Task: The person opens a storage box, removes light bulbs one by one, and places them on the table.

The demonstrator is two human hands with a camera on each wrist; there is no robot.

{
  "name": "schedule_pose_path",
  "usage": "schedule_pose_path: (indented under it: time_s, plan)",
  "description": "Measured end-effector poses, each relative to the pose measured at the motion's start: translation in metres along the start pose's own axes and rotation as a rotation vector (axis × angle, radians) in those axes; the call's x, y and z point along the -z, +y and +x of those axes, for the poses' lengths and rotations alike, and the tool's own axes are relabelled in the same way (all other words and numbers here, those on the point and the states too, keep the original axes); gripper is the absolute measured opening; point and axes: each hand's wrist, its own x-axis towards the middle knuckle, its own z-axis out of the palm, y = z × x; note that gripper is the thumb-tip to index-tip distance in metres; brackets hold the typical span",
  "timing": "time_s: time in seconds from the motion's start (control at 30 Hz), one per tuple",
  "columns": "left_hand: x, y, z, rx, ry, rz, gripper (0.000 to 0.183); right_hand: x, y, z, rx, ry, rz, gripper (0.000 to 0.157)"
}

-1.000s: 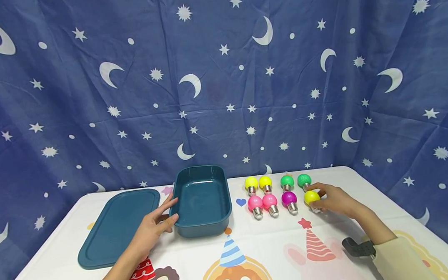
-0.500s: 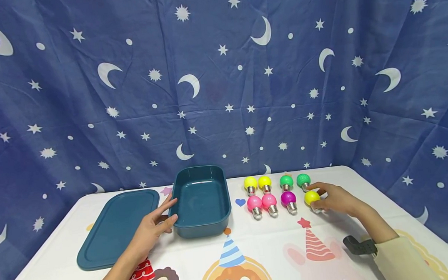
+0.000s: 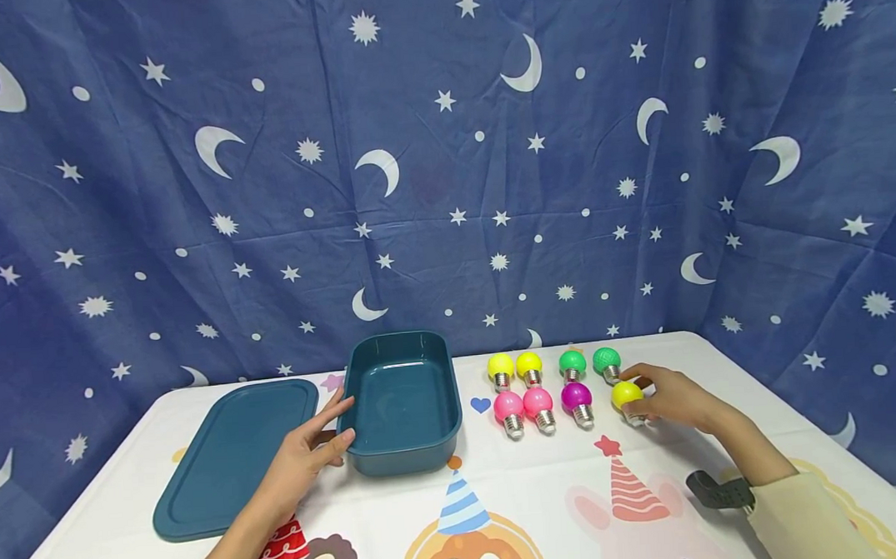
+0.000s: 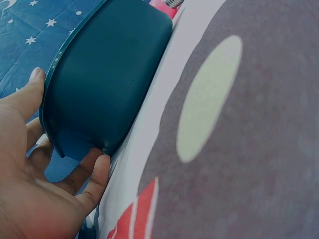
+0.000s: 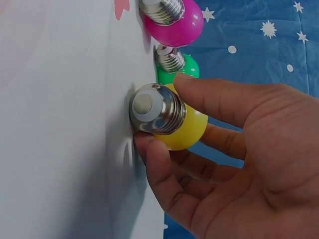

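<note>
My left hand (image 3: 302, 461) holds the left side of a deep teal box (image 3: 407, 462), thumb and index finger at its rim. In the left wrist view the other fingers (image 4: 94, 184) curl low against its outside wall. On the right, my right hand (image 3: 671, 399) pinches a yellow light bulb (image 3: 627, 394) with thumb and fingers round its globe. Its metal screw base (image 5: 162, 112) faces the right wrist camera, close to the tablecloth. Just left of it lies a purple bulb (image 3: 577, 397), and behind it a green bulb (image 3: 607, 358).
Left of the box lies a flat teal lid (image 3: 234, 456). Two pink bulbs (image 3: 509, 406), two yellow bulbs (image 3: 500, 366) and another green bulb (image 3: 572, 362) lie in rows right of the box. A blue curtain (image 3: 429, 188) hangs behind the table.
The yellow bulb in my right hand has shifted slightly to the right, away from the purple one. My left hand and the box stay in place.
</note>
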Motion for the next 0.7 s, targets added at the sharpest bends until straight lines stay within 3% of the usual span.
schedule_pose_path:
  time_s: [0.7]
  plan:
    - [-0.0005,0.0011,0.0014,-0.018,0.0,0.0,0.053,0.0018,0.002,0.0009,-0.044,0.005,0.043,0.058]
